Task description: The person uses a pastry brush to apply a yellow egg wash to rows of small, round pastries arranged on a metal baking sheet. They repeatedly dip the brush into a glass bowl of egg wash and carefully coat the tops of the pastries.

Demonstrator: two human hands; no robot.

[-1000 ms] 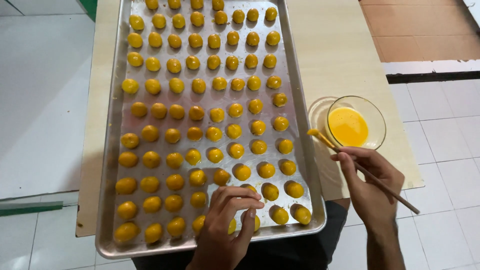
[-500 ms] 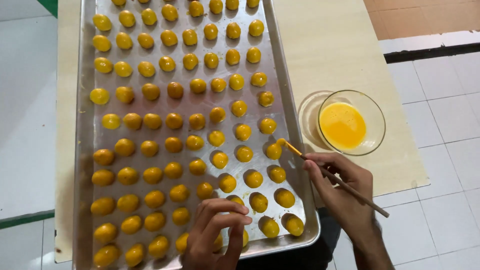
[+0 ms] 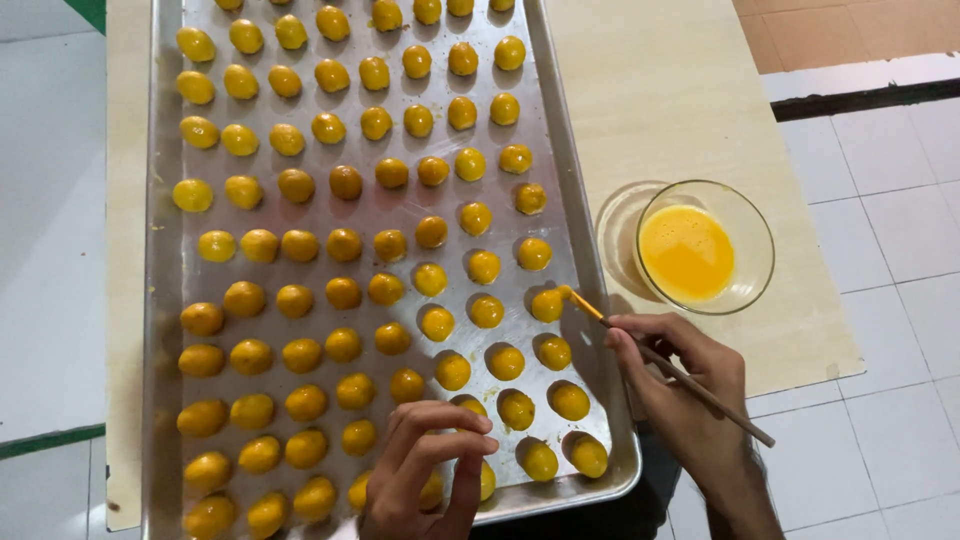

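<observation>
Right hand: clenched pen-like on a thin brush, so its yellow tip just reaches one dough ball ahead of the grip.
Left hand: fingers bent, grasping nothing, pressing the tray near its front edge to steady it.
Bowl: yellow glaze, just beyond the brush hand, close for dipping.

The tray is running off the top and bottom edges, the left hand is covering a few balls near the front rim, and the right hand is hiding the middle of the brush.
</observation>
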